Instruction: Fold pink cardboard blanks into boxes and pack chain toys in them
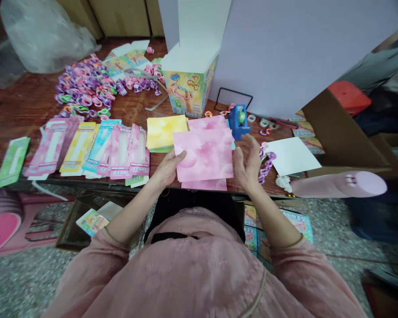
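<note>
My left hand pinches the left edge of a pink patterned card, thumb on top. Another pink sheet shows beneath its lower edge. Just off the card's right edge is my right hand, its fingers apart and nothing seen in them. Behind the card lie a yellow card stack and more pink cards. A blue tape dispenser stands beyond my right hand. To the left, printed packets with clear windows lie in overlapping pink, yellow and blue rows.
A heap of colourful twisted pieces lies at the back left. An open printed box stands behind the cards. On the right are a white card, a pink bottle on its side and a cardboard box.
</note>
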### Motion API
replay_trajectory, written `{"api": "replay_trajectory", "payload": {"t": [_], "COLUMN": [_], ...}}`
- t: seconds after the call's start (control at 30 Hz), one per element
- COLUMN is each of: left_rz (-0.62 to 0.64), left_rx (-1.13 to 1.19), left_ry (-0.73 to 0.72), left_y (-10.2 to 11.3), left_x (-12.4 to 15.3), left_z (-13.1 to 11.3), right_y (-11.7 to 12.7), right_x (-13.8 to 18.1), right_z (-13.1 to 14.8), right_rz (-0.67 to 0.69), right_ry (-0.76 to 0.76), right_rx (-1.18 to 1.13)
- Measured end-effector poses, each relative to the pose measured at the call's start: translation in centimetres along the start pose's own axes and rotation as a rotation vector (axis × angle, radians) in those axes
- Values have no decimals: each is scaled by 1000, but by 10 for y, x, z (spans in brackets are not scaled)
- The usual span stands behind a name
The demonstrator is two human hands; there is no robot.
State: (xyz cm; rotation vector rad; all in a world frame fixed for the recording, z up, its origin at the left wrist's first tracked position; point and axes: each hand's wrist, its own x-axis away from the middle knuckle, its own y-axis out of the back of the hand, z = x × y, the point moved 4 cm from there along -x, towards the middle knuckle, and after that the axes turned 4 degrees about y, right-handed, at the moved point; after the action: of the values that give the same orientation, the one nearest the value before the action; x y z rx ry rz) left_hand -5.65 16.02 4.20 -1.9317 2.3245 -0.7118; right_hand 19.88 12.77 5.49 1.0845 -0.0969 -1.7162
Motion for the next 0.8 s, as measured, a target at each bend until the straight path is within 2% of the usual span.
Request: {"api": "replay_trajectory", "payload": {"t": [0.07,0.17,0.3,0.43,0.63,0.8], "left_rz": [25,-11,-62,-63,-60,-53], "left_rx": [-11,-44,-94,-152,-212,-271], "left_ry": [26,16,-82,-126,-130,-227], "left_y": [-9,-17,-16,-11,-13,-9], "left_x": [8,14,16,18,23,20], "left_z": [6,13,14,17,22,24], "right_y": [-7,-16,-15,-17,-8,7], "right_x": [3,8,15,23,22,10], "right_z": [1,10,14,9,19,29], "right_rz": [-46,-75,-116,-69,-126,55], "right_ry": [-79,-75,-105,-135,34,259], "right_rx": [-54,-46,-45,-33,-63,177]}}
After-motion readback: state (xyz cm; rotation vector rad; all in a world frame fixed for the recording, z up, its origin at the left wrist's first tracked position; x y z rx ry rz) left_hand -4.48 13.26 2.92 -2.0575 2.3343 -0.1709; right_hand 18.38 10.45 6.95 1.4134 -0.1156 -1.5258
